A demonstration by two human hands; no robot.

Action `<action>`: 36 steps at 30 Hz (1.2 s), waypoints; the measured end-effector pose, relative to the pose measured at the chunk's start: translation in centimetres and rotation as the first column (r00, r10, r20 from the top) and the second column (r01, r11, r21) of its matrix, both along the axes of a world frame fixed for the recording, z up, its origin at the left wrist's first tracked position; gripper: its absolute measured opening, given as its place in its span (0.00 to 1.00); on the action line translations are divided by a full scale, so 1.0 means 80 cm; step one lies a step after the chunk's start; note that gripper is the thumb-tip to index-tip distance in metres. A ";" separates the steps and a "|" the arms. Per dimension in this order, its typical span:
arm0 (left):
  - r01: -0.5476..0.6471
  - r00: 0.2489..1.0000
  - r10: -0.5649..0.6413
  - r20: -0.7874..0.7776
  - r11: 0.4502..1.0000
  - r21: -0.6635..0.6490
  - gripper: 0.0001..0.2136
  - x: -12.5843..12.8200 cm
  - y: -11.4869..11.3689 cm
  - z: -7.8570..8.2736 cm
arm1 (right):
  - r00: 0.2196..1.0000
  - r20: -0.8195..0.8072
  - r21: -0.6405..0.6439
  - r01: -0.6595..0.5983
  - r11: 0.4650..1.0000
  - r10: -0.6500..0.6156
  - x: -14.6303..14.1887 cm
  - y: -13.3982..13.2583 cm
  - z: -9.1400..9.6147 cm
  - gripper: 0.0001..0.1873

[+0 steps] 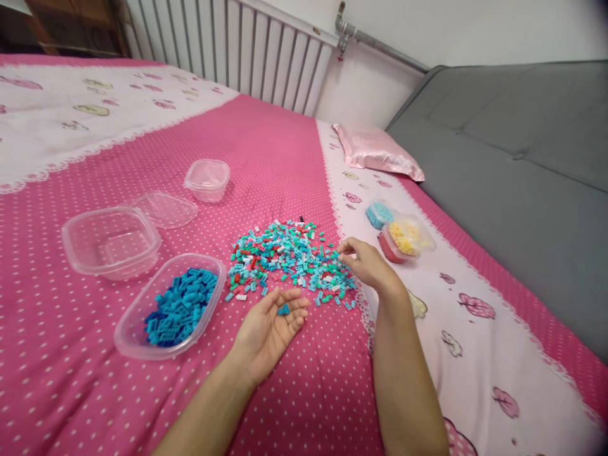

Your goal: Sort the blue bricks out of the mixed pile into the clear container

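Observation:
A loose pile of small toy bricks (pixel 280 250) in turquoise, green, red and white lies on the pink bedspread. My left hand (pixel 270 326) is palm up in front of the pile, fingers loosely curled, cradling a small blue brick (pixel 284 310). At the pile's right edge is my right hand (pixel 363 261), its thumb and fingertips drawn together in a pinch. What is between those fingertips, if anything, is too small to make out. Left of my left hand, a clear plastic tub (pixel 124 339) holds many blue bricks (pixel 183 307).
Beyond it stand an empty clear tub (pixel 76 244), a clear lid (pixel 166 210) and a smaller tub (pixel 208 180). To the right are a container of turquoise bricks (pixel 379 215) and stacked containers with yellow bricks (pixel 403 240). A pink pillow (pixel 377 152) lies by the grey headboard (pixel 513 139).

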State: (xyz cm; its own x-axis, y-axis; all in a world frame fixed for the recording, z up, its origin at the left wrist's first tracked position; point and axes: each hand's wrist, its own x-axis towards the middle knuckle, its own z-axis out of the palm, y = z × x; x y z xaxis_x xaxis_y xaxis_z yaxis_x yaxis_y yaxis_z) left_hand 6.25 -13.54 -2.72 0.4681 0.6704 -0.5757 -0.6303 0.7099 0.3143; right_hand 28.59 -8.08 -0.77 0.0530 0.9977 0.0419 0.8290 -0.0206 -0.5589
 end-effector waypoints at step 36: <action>0.034 0.999 -0.034 -0.001 0.999 -0.013 0.11 -0.003 0.000 0.002 | 0.923 0.299 -0.067 0.275 0.959 -0.243 -0.041 0.019 -0.025 0.10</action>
